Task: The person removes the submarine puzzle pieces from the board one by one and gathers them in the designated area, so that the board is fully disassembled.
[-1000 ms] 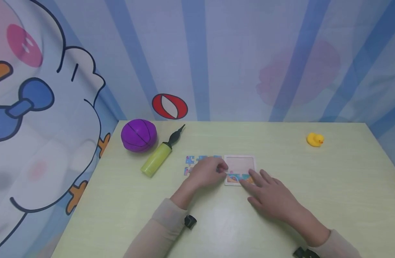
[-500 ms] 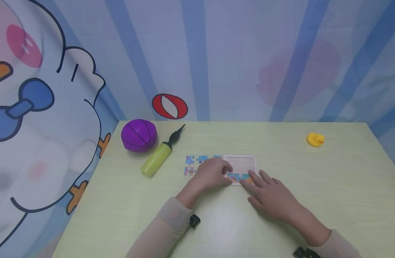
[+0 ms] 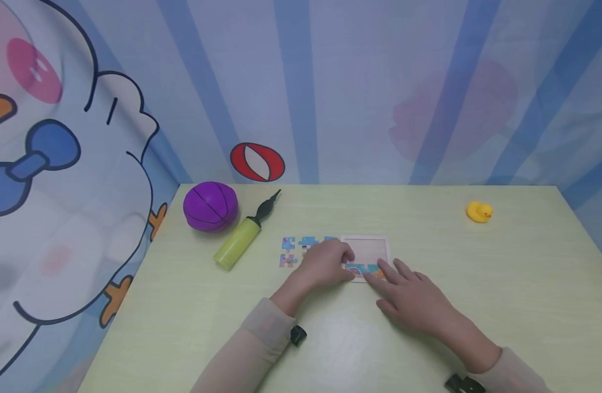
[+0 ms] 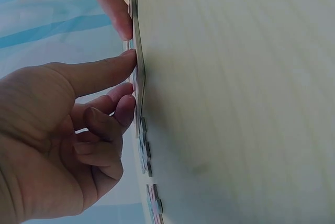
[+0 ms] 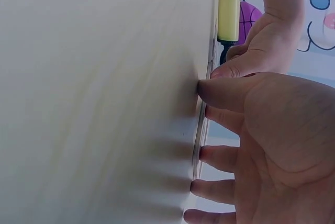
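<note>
on the pale, wood-grained table (image 3: pixel 502 273), the spread right hand (image 3: pixel 415 301) grips nothing, resting on the white rectangular frame (image 3: pixel 365 250), likely steadying it; the left hand (image 3: pixel 324 266), pinching nothing visible, touches it, perhaps pressing flat multicoloured jigsaw pieces (image 3: pixel 358 268).

"Can you read any words or numbers here?"
"None, in any of the three views."
"Not even on the pump (image 3: pixel 238 242)?"
"Its barrel shows no legible lettering, from the head or the right wrist."
"The ball (image 3: pixel 210 206)?"
"Black lines only; I can read no brand."
"And the puzzle pieces (image 3: pixel 288 244)?"
"Printed in colour, but too small to make out any characters."
"The frame (image 3: pixel 365 237)?"
"No readable mark on its rim."
"The backdrop (image 3: pixel 360 98)?"
"Cartoon drawings and stripes, no letters that I can find."
"The duck (image 3: pixel 479 212)?"
"Too small to tell."
"The black wrist devices (image 3: pixel 298 335)?"
"Likewise, nothing legible."
</note>
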`<move>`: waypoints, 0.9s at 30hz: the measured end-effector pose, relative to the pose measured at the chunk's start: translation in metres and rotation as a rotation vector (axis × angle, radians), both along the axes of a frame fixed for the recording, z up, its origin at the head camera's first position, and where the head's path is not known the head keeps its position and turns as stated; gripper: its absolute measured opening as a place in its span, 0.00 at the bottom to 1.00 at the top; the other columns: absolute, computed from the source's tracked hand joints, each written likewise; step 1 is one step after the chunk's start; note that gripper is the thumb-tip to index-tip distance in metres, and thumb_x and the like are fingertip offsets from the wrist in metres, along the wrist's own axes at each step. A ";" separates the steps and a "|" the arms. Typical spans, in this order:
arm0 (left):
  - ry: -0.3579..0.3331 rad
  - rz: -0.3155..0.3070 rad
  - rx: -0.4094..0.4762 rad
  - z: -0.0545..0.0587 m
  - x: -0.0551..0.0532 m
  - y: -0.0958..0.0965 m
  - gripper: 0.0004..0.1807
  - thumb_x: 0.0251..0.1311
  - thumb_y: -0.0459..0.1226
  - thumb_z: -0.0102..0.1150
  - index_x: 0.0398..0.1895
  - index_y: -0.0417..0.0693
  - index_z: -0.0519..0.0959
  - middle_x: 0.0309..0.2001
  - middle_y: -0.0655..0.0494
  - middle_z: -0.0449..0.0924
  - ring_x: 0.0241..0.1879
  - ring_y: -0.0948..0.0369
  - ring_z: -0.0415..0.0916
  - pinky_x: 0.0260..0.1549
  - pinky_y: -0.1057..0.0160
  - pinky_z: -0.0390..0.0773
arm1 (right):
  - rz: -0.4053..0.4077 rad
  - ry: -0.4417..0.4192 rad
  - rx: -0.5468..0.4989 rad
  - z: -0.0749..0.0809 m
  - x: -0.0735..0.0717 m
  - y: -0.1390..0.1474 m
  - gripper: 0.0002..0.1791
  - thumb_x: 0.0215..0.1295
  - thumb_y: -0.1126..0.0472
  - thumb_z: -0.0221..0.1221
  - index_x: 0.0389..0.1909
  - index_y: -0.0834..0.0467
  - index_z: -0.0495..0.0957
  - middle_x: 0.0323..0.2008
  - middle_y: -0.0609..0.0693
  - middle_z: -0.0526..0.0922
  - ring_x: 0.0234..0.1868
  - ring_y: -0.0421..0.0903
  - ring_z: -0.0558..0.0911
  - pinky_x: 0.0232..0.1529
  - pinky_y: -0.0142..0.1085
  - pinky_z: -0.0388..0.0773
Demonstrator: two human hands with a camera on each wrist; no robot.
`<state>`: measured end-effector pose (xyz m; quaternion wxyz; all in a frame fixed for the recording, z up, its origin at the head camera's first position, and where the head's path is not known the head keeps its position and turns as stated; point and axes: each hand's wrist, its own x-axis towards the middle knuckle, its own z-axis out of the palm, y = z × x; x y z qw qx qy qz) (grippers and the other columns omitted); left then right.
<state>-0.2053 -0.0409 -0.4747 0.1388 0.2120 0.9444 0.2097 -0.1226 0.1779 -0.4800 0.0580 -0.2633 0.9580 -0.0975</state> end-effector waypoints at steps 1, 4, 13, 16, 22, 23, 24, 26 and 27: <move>-0.002 0.001 -0.002 0.000 0.000 0.000 0.19 0.58 0.44 0.77 0.51 0.51 0.86 0.41 0.62 0.81 0.41 0.64 0.77 0.44 0.63 0.77 | 0.001 -0.001 0.003 0.000 0.000 0.000 0.30 0.75 0.51 0.60 0.76 0.49 0.70 0.75 0.62 0.66 0.73 0.71 0.63 0.61 0.67 0.68; 0.001 0.003 -0.005 -0.001 0.000 0.001 0.19 0.58 0.44 0.77 0.51 0.50 0.86 0.41 0.62 0.81 0.41 0.64 0.77 0.44 0.64 0.76 | 0.000 0.003 0.001 0.000 0.000 -0.001 0.30 0.75 0.51 0.60 0.76 0.49 0.70 0.75 0.62 0.66 0.73 0.71 0.64 0.61 0.67 0.69; -0.011 0.014 -0.001 0.001 0.002 0.001 0.19 0.59 0.44 0.76 0.52 0.51 0.84 0.42 0.63 0.79 0.41 0.64 0.75 0.44 0.63 0.76 | 0.002 -0.003 -0.009 -0.001 -0.001 -0.001 0.30 0.75 0.51 0.60 0.76 0.50 0.70 0.75 0.63 0.65 0.73 0.72 0.63 0.61 0.68 0.68; -0.012 0.021 0.007 0.001 0.002 0.001 0.19 0.58 0.43 0.77 0.52 0.51 0.83 0.42 0.63 0.79 0.41 0.64 0.76 0.44 0.63 0.76 | 0.001 -0.002 -0.011 0.000 -0.001 -0.001 0.31 0.75 0.51 0.60 0.76 0.50 0.70 0.75 0.63 0.65 0.73 0.72 0.63 0.61 0.68 0.68; -0.010 0.026 0.016 0.001 0.002 0.001 0.19 0.59 0.44 0.76 0.51 0.52 0.82 0.43 0.64 0.80 0.43 0.65 0.77 0.46 0.62 0.76 | 0.004 -0.003 -0.003 0.002 0.000 -0.002 0.31 0.75 0.51 0.59 0.76 0.50 0.69 0.75 0.63 0.65 0.73 0.72 0.63 0.61 0.68 0.68; -0.007 0.026 0.019 0.001 0.002 0.001 0.18 0.59 0.44 0.76 0.50 0.53 0.82 0.43 0.64 0.81 0.43 0.64 0.77 0.46 0.62 0.76 | 0.004 -0.004 -0.004 0.002 0.000 -0.002 0.31 0.75 0.51 0.59 0.76 0.50 0.69 0.75 0.63 0.65 0.73 0.72 0.63 0.61 0.68 0.68; -0.004 0.025 0.023 0.002 0.002 0.000 0.17 0.60 0.44 0.76 0.50 0.53 0.83 0.42 0.65 0.82 0.43 0.64 0.78 0.46 0.62 0.77 | 0.006 -0.003 -0.006 0.003 0.000 -0.002 0.31 0.75 0.51 0.59 0.76 0.50 0.69 0.75 0.63 0.66 0.73 0.72 0.63 0.61 0.68 0.68; 0.006 0.025 0.034 0.002 0.002 0.000 0.14 0.62 0.43 0.74 0.48 0.54 0.83 0.42 0.65 0.83 0.42 0.64 0.79 0.45 0.62 0.77 | 0.005 -0.001 -0.009 0.003 0.000 -0.001 0.30 0.75 0.51 0.59 0.76 0.50 0.69 0.75 0.63 0.66 0.73 0.72 0.63 0.61 0.68 0.68; 0.012 0.025 0.042 0.002 0.001 -0.001 0.12 0.63 0.42 0.73 0.47 0.54 0.83 0.41 0.65 0.83 0.42 0.64 0.79 0.44 0.62 0.77 | 0.004 -0.001 -0.010 0.003 0.001 -0.001 0.30 0.75 0.51 0.59 0.76 0.50 0.69 0.75 0.63 0.66 0.73 0.72 0.63 0.61 0.68 0.68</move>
